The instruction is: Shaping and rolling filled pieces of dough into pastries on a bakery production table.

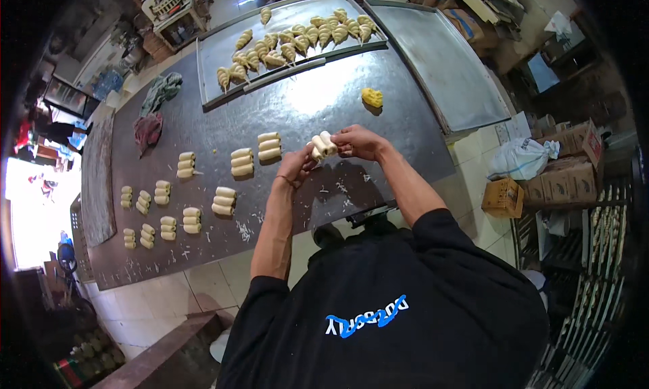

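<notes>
Both my hands meet over the dark worktable (pixel 318 105) on a small bundle of pale dough rolls (pixel 322 144). My left hand (pixel 295 164) grips it from below left. From the right, my right hand (pixel 357 141) holds the same bundle. Several groups of three dough rolls (pixel 269 146) lie in rows on the table to my left. A metal tray (pixel 223 51) at the far side carries several shaped, twisted pastries (pixel 301 37).
A yellow lump (pixel 372 97) sits on the table near the tray. A second, bare metal tray (pixel 446 64) lies at the right. Crumpled cloths (pixel 157 105) lie at the far left. Cardboard boxes (pixel 561 179) and a white bag (pixel 522 159) stand on the floor to the right.
</notes>
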A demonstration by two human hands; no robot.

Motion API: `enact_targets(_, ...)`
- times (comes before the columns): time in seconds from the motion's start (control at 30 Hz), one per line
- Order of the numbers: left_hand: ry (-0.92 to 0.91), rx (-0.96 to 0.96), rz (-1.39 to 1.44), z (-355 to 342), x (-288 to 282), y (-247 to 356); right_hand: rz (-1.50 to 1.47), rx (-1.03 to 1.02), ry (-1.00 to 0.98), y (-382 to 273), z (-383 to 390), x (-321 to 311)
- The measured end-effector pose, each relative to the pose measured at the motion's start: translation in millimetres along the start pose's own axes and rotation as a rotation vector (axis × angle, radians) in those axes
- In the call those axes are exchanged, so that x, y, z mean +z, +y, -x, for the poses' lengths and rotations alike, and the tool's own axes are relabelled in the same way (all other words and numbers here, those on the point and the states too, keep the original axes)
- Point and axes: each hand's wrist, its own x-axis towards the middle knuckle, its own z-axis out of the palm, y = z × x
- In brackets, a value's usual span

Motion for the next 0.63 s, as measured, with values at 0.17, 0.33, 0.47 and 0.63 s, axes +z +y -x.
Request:
enact_targets(0.17, -0.215, 0.006, -0.116, 10, 56, 62, -0.099, -0.136, 0.090, -34, 48, -16)
enact_targets(0.33, -0.305, 0.018, -0.293, -32, 128, 60, -0.312, -0.309, 0.285, -23, 83, -62)
enact_targets(0.47, -0.246, -0.001, -0.434, -66, 220, 48, -0.419, -0.385, 0.359, 0, 104, -124)
enact_targets(0.63, -0.475, 0.136, -0.944, -138, 347, 62, -0.501, -0.437, 0.612, -34, 133, -202)
